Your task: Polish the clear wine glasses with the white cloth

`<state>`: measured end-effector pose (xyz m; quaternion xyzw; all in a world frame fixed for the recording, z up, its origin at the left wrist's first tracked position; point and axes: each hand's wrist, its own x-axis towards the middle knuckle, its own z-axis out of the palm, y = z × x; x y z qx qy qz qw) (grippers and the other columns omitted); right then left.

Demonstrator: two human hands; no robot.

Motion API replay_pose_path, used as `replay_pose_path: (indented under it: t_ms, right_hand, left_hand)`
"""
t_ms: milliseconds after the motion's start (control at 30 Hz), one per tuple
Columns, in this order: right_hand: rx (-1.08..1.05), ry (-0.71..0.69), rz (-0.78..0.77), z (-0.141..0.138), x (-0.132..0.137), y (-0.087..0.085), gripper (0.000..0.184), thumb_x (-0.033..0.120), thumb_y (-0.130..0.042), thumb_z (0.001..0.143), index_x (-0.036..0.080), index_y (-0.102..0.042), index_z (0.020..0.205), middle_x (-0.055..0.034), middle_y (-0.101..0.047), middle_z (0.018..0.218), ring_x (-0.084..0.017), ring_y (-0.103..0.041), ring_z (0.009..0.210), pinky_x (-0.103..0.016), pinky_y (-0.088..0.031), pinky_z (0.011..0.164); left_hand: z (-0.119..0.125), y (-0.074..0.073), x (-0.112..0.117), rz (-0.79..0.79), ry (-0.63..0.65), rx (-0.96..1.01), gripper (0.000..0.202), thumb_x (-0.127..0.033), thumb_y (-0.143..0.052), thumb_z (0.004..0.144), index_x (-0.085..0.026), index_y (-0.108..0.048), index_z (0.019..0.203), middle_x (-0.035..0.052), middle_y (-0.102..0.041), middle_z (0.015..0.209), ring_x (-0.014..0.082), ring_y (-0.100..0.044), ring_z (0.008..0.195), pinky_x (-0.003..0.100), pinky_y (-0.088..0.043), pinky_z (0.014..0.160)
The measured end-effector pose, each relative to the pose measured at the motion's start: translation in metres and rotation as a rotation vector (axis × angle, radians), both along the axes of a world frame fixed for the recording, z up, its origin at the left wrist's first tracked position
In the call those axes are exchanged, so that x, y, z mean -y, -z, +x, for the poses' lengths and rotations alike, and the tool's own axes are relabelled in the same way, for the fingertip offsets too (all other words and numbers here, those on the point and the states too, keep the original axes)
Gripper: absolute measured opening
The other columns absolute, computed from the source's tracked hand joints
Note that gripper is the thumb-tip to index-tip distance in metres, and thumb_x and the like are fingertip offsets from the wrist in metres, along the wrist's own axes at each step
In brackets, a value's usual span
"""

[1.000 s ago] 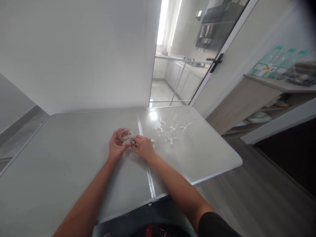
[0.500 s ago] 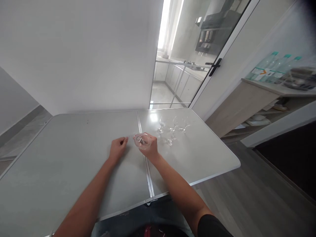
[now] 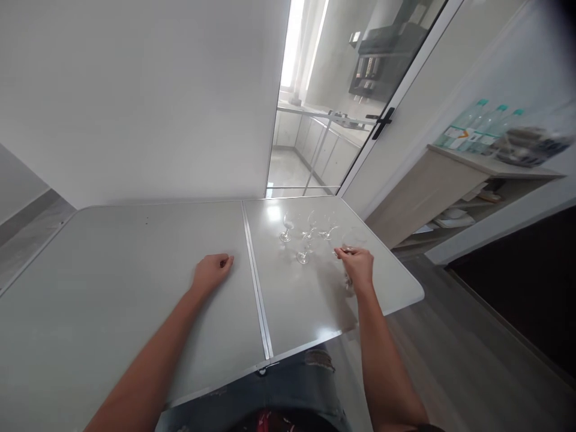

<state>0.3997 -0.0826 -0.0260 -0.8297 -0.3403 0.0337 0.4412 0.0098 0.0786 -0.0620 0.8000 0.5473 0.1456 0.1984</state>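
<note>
My right hand (image 3: 357, 264) is closed on a clear stemmed glass (image 3: 354, 237) over the right part of the table. The glass's bowl shows faintly beyond my fingers, and my hand hides much of its stem. To the left of that hand, several more clear stemmed glasses (image 3: 303, 257) stand close together on the tabletop. My left hand (image 3: 211, 270) rests on the table left of the metal seam, fingers curled into a loose fist with nothing visible in them.
The pale folding table (image 3: 148, 288) has a metal seam (image 3: 254, 270) across it and meets a white wall at the back. A glass door (image 3: 324, 102) stands behind. At right, a wooden cabinet (image 3: 432, 174) carries plastic bottles (image 3: 470, 129).
My right hand has carried the stemmed glass from beside my left hand to the right, past the standing glasses. My left hand has stayed curled in about the same place.
</note>
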Motion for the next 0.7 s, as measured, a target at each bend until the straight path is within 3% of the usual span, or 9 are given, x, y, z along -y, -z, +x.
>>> replay_pose_path:
  t_ms: [100, 200, 500, 700]
  right_hand:
    - [-0.059, -0.094, -0.052, 0.017, -0.019, 0.021, 0.028, 0.043, -0.073, 0.067, 0.017, -0.074, 0.056, -0.0115, -0.077, 0.075, -0.028, -0.072, 0.079, -0.032, -0.048, 0.071]
    - [-0.09, -0.108, -0.075, 0.018, -0.028, 0.031, 0.028, 0.042, -0.073, 0.067, 0.018, -0.072, 0.055, -0.0117, -0.078, 0.079, -0.026, -0.072, 0.079, -0.03, -0.047, 0.067]
    - [-0.058, -0.132, -0.138, 0.023, -0.037, 0.04, 0.03, 0.045, -0.073, 0.068, 0.017, -0.075, 0.058, -0.01, -0.076, 0.071, -0.022, -0.068, 0.065, -0.028, -0.043, 0.058]
    - [-0.008, -0.132, -0.202, 0.021, -0.035, 0.04, 0.029, 0.044, -0.072, 0.068, 0.017, -0.08, 0.073, -0.0087, -0.075, 0.066, -0.024, -0.069, 0.066, -0.028, -0.044, 0.059]
  left_hand:
    - [0.0, 0.0, -0.001, 0.005, 0.01, 0.002, 0.042, -0.046, -0.043, 0.092, -0.02, -0.048, 0.06, -0.0002, -0.048, 0.058, 0.0157, -0.04, 0.057, 0.028, -0.018, 0.058]
    - [-0.001, 0.002, -0.001, 0.002, 0.01, 0.006, 0.042, -0.046, -0.043, 0.092, -0.022, -0.051, 0.059, 0.0002, -0.047, 0.057, 0.0162, -0.039, 0.057, 0.029, -0.019, 0.058]
    - [0.002, -0.002, 0.0, -0.011, 0.004, -0.032, 0.041, -0.046, -0.044, 0.091, -0.02, -0.053, 0.061, -0.0016, -0.045, 0.058, 0.0146, -0.038, 0.057, 0.027, -0.018, 0.058]
    - [0.002, -0.003, 0.002, -0.005, 0.007, -0.047, 0.04, -0.045, -0.043, 0.092, -0.019, -0.051, 0.062, -0.0025, -0.045, 0.059, 0.0136, -0.039, 0.057, 0.027, -0.019, 0.058]
